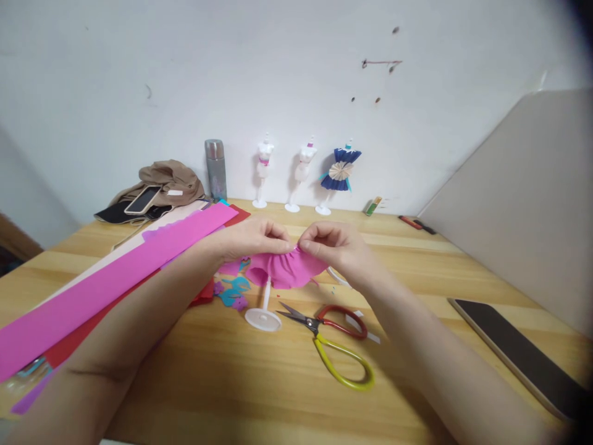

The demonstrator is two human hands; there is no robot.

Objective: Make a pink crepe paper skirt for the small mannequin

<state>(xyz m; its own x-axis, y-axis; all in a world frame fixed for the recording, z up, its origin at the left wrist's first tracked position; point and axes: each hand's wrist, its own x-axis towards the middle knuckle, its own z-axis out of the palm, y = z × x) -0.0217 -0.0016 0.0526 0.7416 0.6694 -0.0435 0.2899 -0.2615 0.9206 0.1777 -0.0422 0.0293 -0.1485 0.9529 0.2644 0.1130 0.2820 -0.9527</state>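
My left hand pinches the gathered top edge of a pink ruffled doll skirt. From the other side, my right hand pinches the same edge, its thumb and fingertips close to the left ones. A white stand with a round base and thin stem rises into the skirt; whatever it carries above is hidden by skirt and hands. Below the hands lie scissors with one red and one yellow handle, blades apart. Blue and purple paper cut-outs are beside the stand.
Long pink and red paper strips cover the left side. Against the wall stand a grey flask, two white dress forms and one form in a blue pleated dress. A dark phone lies at right, brown cloth at back left.
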